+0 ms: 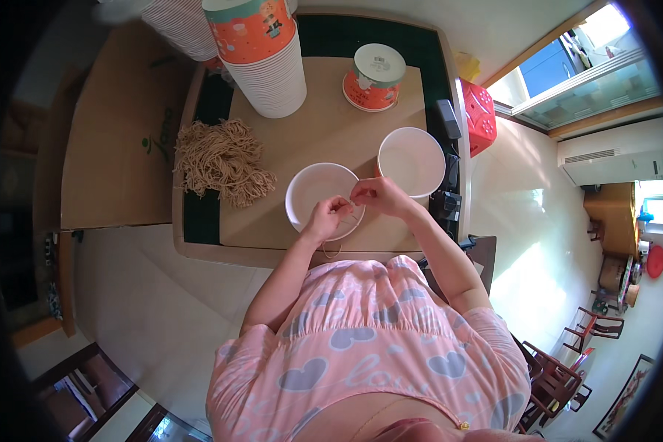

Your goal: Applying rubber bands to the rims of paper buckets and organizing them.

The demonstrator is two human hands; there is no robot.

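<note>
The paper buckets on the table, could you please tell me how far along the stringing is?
Done: one bucket stands upside down, apart. In hand: both hands, left and right, pinch a cord over an open white bucket. Left: another open bucket, a tall stack and a pile of cords.

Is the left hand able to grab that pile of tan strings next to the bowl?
Probably yes. The left hand is over the white paper bowl, and the pile of tan strings lies just beyond on the same table with nothing between. But both hands pinch a string now.

home workroom, paper cup stacks (272, 74) (tiled floor)
</note>
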